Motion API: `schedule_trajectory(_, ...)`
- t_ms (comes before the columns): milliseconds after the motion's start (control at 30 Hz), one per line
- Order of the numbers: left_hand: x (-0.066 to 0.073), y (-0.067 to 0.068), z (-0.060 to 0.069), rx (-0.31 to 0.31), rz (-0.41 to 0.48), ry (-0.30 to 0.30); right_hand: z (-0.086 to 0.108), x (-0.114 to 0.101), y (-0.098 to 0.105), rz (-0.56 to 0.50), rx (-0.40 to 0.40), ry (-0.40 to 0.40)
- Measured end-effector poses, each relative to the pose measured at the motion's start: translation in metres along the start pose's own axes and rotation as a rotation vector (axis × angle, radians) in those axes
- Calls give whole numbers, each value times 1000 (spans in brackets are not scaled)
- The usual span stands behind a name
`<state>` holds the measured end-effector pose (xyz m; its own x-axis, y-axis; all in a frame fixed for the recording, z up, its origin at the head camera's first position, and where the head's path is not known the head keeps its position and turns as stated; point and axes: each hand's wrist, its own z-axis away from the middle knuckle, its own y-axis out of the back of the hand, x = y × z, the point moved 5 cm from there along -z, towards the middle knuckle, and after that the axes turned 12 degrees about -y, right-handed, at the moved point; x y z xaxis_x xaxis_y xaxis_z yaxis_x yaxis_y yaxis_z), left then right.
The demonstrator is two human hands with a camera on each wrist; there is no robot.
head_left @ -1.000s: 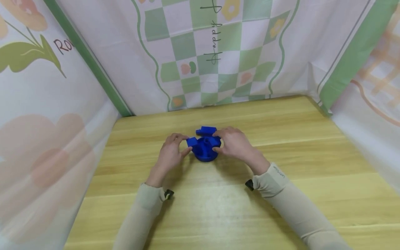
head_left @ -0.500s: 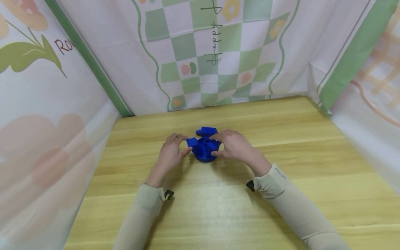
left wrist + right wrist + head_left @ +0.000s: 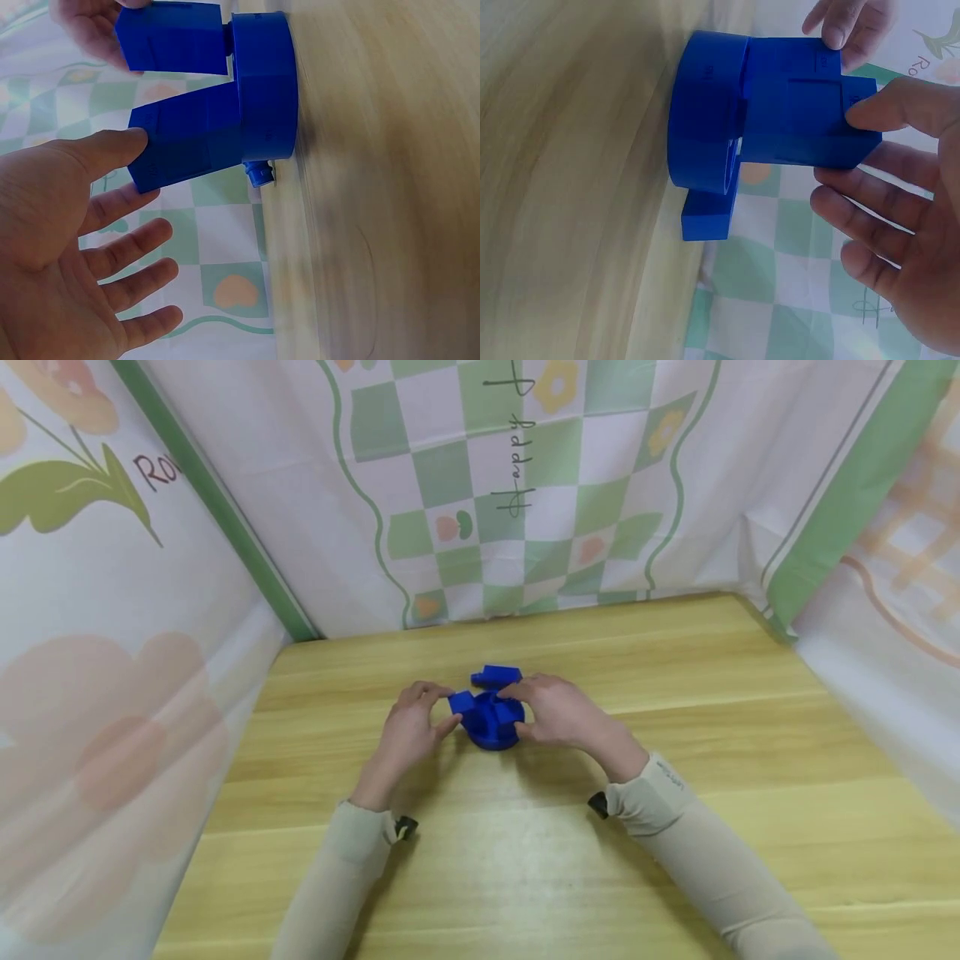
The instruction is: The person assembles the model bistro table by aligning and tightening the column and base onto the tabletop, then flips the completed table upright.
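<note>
Blue block [image 3: 802, 146] in right grip [image 3: 930, 255]: only right wrist view shows its recess [image 3: 814, 105].

Round base [image 3: 266, 90]: deep blue
Blocks [image 3: 191, 139]: same plain blue
Counter [image 3: 480, 877]: yellowish-tan wood grain
Sleeves [image 3: 712, 856]: beige
Back cloth [image 3: 442, 472]: green-and-white checks, yellow flowers, wavy green lines

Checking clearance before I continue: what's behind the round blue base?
Another blue piece lies on the table behind the base. In the right wrist view, the base hides part of it from sight.
</note>
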<state>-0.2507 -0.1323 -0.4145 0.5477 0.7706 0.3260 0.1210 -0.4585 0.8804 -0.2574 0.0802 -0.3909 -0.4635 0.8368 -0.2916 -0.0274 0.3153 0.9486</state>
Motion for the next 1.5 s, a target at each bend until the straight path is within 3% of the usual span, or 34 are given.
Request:
schedule_trajectory(267,1,0,1,-7,5,11,0,-8,-1,151,31,68)
schedule_trajectory(533,1,0,2,-7,12,16,-8,-6,-5,97,39,-23)
schedule_trajectory(633,1,-1,2,-10,15,14,-10,-4,-9,61,7,-52)
schedule_trajectory(733,1,-1,2,-9,13,11,-9,-5,-11,45,-19,-35)
schedule_trajectory(967,3,0,3,-8,17,14,-9,-3,-13,122,-36,-28)
schedule_trajectory(1233,2,0,2,-2,7,8,-11,5,-8,75,33,-132)
schedule_trajectory(1500,3,0,2,-6,0,5,-8,3,-6,39,6,-91)
